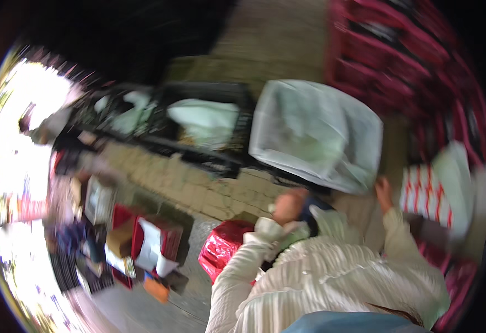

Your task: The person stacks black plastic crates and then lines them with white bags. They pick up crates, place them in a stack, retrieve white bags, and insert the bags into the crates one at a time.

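Note:
My left hand (289, 205) is blurred, in front of my body beside some dark blue fabric (315, 206). Its fingers cannot be made out. Further right, my right hand (384, 191) is at the near corner of a large translucent plastic liner (309, 129). Whether the fingers grip the plastic or only rest by it cannot be told. The liner stands wide at the top, spread over a dark crate (297, 181) whose lower edge shows beneath it. To the left of my left arm is a shiny red plastic bag or wrapped bundle (226, 247).
More black crates with white plastic (203, 116) inside run leftward along brick paving (163, 170). Stacked pink-red crates (392, 58) rise at right, near a red-and-white patterned package (426, 193). Red boxes (170, 241) stand at left; a blurred person (74, 141) is beyond.

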A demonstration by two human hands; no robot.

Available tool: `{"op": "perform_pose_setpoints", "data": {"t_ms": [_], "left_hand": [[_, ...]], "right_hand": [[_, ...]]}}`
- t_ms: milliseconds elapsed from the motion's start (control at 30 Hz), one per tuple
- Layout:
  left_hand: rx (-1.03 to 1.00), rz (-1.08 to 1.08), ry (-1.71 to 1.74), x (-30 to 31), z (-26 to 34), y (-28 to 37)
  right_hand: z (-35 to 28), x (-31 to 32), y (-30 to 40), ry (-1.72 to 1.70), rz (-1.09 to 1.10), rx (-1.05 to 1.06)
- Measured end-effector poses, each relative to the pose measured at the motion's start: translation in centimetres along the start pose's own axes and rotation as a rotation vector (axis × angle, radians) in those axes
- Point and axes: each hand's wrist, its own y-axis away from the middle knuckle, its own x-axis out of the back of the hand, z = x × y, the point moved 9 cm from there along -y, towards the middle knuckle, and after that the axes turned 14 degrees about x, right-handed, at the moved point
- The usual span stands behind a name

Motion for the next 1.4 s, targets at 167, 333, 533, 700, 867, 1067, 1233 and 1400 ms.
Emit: {"op": "perform_pose_setpoints", "data": {"t_ms": [167, 333, 533, 700, 867, 1067, 1233, 1400], "left_hand": [[-0.245, 0.228, 0.021, 4.9, 2.6, -4.7], [-0.435, 0.020, -0.244, 1.0, 9.8, -12.2], [-0.030, -0.657, -0.430, -11.9, -2.6, -21.9], [0.002, -0.475, -1.431, -6.0, -14.8, -24.7], [-0.024, -0.620, -1.476, -5.5, -11.4, -25.5], [0.045, -0.446, -0.781, -7.3, -3.4, -30.0], [0.360, -0.323, -0.418, -6.5, -7.8, -37.5], [0.019, -0.031, -0.477, -4.1, -8.1, -39.3]], "right_hand": [[-15.4, -0.9, -9.9, -0.206, -0.098, 0.101], [-10.1, -13.6, -18.3, 0.087, -0.423, 0.071], [-1.7, -27.6, -16.6, -0.634, -0.765, -0.640], [4.5, -25.1, -18.2, 0.470, -0.660, -0.151], [3.0, -23.0, -18.3, 0.574, -0.555, 0.079], [-5.6, -24.5, -17.5, 0.190, -0.814, -0.080], [-1.4, -26.6, -3.5, 0.422, -1.151, 0.001], [-0.5, -26.8, -2.2, 0.443, -1.225, -0.002]]}}
